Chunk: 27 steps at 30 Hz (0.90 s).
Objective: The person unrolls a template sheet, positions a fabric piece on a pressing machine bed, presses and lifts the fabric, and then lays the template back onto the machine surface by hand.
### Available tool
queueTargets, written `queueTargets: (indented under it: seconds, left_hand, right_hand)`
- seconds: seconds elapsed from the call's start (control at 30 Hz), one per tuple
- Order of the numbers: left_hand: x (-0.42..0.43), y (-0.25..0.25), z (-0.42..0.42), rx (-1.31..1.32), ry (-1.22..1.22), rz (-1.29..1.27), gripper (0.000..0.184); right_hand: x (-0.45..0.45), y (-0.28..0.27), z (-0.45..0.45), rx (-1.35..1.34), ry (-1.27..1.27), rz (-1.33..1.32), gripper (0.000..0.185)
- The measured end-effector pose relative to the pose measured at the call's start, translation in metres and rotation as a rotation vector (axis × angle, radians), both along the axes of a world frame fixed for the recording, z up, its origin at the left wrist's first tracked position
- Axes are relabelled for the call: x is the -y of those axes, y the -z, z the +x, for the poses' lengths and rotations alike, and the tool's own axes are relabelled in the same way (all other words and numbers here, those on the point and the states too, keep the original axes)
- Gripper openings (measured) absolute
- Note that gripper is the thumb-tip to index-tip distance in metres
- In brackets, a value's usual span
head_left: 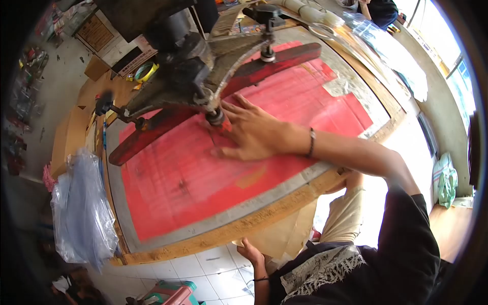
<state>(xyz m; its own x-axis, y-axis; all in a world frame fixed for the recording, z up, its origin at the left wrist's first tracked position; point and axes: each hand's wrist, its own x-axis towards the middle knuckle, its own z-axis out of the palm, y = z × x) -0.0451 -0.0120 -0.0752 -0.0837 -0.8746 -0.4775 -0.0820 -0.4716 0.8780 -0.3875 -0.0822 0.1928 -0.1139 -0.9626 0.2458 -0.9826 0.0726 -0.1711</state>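
My right hand (251,129) lies flat with fingers spread on a bright red sheet (173,203), and is slightly blurred. The sheet covers most of a grey board (218,222) with a wooden edge. A long dark red bar (284,61) crosses above the sheet, fixed under a metal bracket (239,51). One red-tipped bolt (218,120) of the bracket stands right by my right hand's fingers. Below the board's edge, my left hand (250,252) has its fingers curled at the edge of a tan sheet (279,231); part of its grip is hidden.
Clear plastic bags (84,208) hang by the board's left side. Cardboard boxes (68,134) stand behind them, near a yellow tape roll (147,72). Plastic film (376,38) lies at the far right edge. Another person (382,11) sits at the back. A green-and-pink plastic item (173,293) stands below.
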Motion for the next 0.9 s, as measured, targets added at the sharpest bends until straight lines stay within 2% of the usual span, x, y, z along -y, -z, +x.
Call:
queueTargets:
  seconds: [0.1,0.13,0.23,0.37,0.53,0.67,0.77,0.9]
  left_hand:
    - [-0.004,-0.009,-0.002,0.032,-0.013,0.007,0.05]
    - [-0.003,-0.013,-0.005,-0.033,-0.017,-0.059,0.041]
    - [0.0,-0.013,-0.003,-0.087,0.036,0.001,0.05]
    - [-0.003,-0.019,-0.014,-0.105,-0.009,-0.026,0.046]
    - [-0.006,-0.029,-0.011,-0.112,0.039,-0.02,0.047]
    - [-0.004,-0.021,-0.006,-0.099,0.006,-0.004,0.046]
    - [-0.001,-0.02,-0.007,-0.107,0.026,-0.014,0.046]
    - [0.0,-0.017,-0.007,-0.102,0.03,-0.02,0.046]
  right_hand:
    - [0.007,0.005,0.001,-0.018,0.047,0.027,0.075]
    - [0.007,0.007,0.003,-0.013,0.045,0.002,0.076]
    - [0.002,0.011,0.012,0.02,0.037,-0.035,0.075]
    - [0.001,0.011,0.011,0.05,0.025,-0.092,0.079]
    - [0.0,0.009,0.017,0.019,0.076,0.011,0.078]
    - [-0.013,0.008,0.028,0.014,0.033,-0.045,0.078]
    - [-0.022,-0.004,0.037,0.04,0.045,0.043,0.077]
    - [-0.024,0.0,0.042,0.025,0.054,0.003,0.075]
